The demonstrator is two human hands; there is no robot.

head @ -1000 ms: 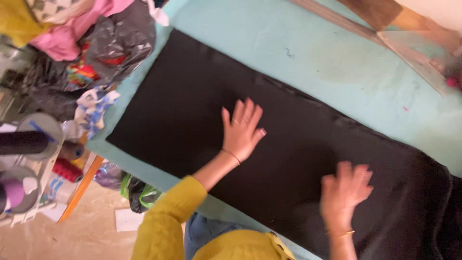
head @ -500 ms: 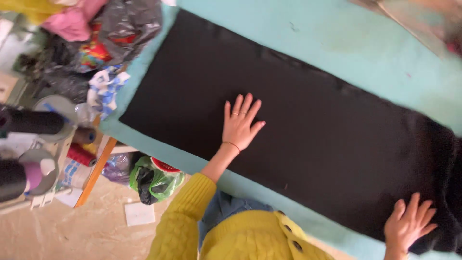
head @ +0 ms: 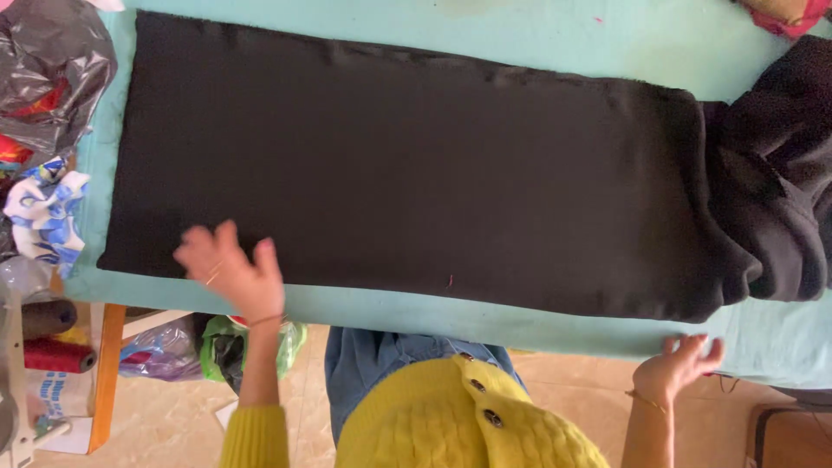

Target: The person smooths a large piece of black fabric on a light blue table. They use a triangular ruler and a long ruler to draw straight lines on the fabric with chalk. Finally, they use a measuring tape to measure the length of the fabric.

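Left hand [head: 230, 270] lies open, fingers spread, flat on the near left corner of the black cloth [head: 407, 165], gripping nothing. Right hand [head: 678, 367] is open, fingertips touching the near edge of the turquoise table [head: 520, 325], just below the cloth's bunched right end. Between both hands the cloth lies flat.

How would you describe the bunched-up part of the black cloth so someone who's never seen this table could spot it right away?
Start with the turquoise table and the black fabric spread flat along it. Follow that fabric to the end near the right hand: the bunched fabric lies there, past the flat part. Unlike the smooth stretch by the left hand, it is piled in thick, rumpled folds.
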